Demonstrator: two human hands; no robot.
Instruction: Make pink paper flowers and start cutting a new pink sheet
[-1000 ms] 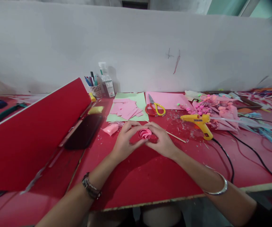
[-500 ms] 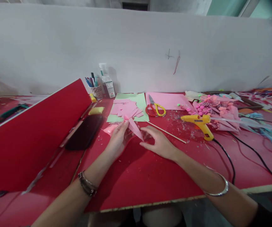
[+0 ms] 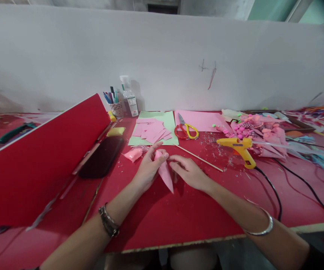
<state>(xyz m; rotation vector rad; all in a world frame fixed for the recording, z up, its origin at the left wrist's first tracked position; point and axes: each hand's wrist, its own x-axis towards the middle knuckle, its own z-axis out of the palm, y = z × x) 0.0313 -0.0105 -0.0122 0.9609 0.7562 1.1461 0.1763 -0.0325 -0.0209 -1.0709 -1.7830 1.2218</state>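
Observation:
My left hand (image 3: 148, 170) is closed on a pink paper cone (image 3: 165, 177), its thumb and fingers pinching the wide upper end. The pointed tip hangs down toward me over the red table. My right hand (image 3: 190, 171) is at the cone's right side with its fingers loosely bent and apart; whether the fingertips touch the paper I cannot tell. Beyond my hands, several cut pink paper pieces (image 3: 150, 129) lie on a green sheet (image 3: 135, 140). A small plastic bag of pink material (image 3: 134, 154) rests left of my left hand.
Scissors (image 3: 186, 129) lie partly on a pink sheet (image 3: 207, 119). A thin stick (image 3: 201, 159) and a yellow glue gun (image 3: 239, 148) with its cord are to the right, near pink decorations (image 3: 259, 129). A dark phone (image 3: 101, 157) and an upright red board (image 3: 46, 161) are left.
The paper cone has moved toward me and its tip now points more steeply down. My left thumb has come across its top, and my right fingers have bent in more.

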